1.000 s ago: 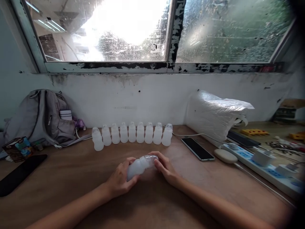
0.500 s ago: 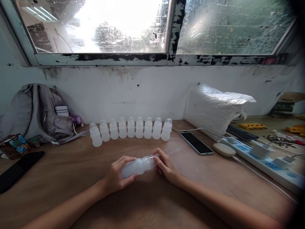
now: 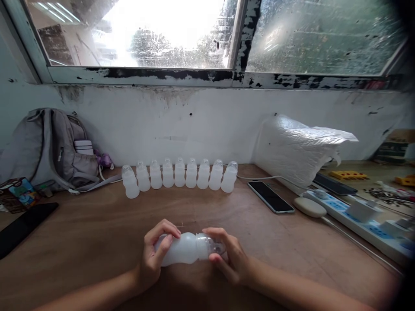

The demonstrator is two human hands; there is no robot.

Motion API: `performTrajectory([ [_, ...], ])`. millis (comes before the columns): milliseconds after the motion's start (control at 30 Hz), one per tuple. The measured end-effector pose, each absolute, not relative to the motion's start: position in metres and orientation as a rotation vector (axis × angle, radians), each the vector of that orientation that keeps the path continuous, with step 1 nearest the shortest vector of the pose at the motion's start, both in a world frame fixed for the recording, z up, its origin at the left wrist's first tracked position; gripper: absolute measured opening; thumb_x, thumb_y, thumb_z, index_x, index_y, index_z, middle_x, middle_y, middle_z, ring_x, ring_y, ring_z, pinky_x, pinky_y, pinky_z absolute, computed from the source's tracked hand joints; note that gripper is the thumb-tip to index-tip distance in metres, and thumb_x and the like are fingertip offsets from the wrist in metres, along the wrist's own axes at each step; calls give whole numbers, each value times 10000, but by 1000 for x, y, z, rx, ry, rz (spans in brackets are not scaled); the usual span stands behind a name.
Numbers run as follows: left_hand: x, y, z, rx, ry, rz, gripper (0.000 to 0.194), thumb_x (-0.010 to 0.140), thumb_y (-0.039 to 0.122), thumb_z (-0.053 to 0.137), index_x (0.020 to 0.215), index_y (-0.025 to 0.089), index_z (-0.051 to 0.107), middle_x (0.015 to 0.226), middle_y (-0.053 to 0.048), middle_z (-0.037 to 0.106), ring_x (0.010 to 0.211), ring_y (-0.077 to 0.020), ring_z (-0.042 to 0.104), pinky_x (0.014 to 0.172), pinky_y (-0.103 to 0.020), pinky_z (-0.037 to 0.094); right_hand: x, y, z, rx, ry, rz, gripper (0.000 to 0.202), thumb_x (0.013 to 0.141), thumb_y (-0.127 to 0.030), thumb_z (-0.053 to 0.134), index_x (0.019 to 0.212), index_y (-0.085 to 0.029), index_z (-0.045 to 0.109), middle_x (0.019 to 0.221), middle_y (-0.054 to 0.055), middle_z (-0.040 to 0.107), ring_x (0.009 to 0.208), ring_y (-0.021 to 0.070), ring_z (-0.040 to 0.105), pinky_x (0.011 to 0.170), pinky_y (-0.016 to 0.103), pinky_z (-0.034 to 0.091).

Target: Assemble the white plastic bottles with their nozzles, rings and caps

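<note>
A translucent white baby bottle (image 3: 183,249) with a clear cap lies sideways between my hands, close above or on the wooden table. My left hand (image 3: 156,250) is wrapped round its base end, thumb and fingers on the near and upper sides. Around the clear cap (image 3: 216,245) at the other end, my right hand (image 3: 229,255) grips with thumb and fingers. Behind them, a curved row of several similar capped bottles (image 3: 179,173) stands upright near the wall.
A phone (image 3: 271,197) and a white charging puck (image 3: 310,207) lie right of the row, beside a power strip (image 3: 353,218). A silvery padded bag (image 3: 292,151) leans on the wall. On the left are a grey backpack (image 3: 52,147) and a black phone-like slab (image 3: 27,229).
The held bottle has come nearer to me and turned from slanting to almost level. My right hand has moved from the cap's tip to around its sides. The view has shifted slightly.
</note>
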State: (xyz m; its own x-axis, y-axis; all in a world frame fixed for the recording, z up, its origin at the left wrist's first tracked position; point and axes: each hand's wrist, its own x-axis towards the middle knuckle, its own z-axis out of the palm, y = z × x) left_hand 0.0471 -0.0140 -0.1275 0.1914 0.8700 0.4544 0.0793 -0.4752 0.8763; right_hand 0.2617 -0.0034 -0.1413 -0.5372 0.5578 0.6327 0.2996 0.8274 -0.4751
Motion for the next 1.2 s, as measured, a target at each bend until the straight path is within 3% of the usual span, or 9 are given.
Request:
performTrajectory([
  [200,47,-14,-129,1719,947,1404,241,824,310,380,710,168,539,717,-29,516,660,-150,495,601,-262,365,260,-3,-140,-557,-2173,370,394,807,-280,425,1167,-171,308,886,98,543,720,173,544,611,283,461],
  [600,40,-24,-147,1956,697,1541,217,826,257,342,773,207,547,759,-68,548,682,-182,523,594,-326,437,255,-17,-145,-471,-2105,550,420,743,-278,476,1125,-213,315,755,49,488,612,177,497,555,311,414],
  [733,38,-10,-128,2053,878,1313,182,834,277,358,906,198,504,873,-75,556,799,-192,536,690,-325,445,250,-13,-140,-733,-1929,761,319,794,-307,454,1075,-226,327,792,46,490,598,142,478,518,268,407],
  [833,36,2,-117,2068,1119,979,361,821,319,410,1164,214,367,1041,-85,533,952,-211,509,804,-349,423,244,-4,-137,-895,-1611,1059,319,816,-348,458,1069,-250,290,764,9,483,543,102,464,481,228,407],
  [900,36,6,-115,2134,1132,810,449,803,325,449,1222,224,325,1086,-88,517,975,-217,499,825,-354,417,240,2,-136,-896,-1469,1172,354,799,-382,487,1073,-256,301,795,11,481,576,106,486,483,224,426],
  [1033,37,7,-114,2252,1008,693,426,760,273,505,1172,220,411,1056,-75,533,949,-213,501,844,-352,406,239,4,-135,-846,-1432,1237,437,789,-400,501,1157,-274,300,848,23,482,648,124,521,526,247,465],
  [1200,25,10,-122,1886,970,811,324,707,321,591,973,189,460,961,-55,587,860,-188,563,727,-307,466,240,1,-136,-807,-1460,1247,454,798,-392,487,1179,-299,259,1005,48,441,709,123,536,550,260,486],
])
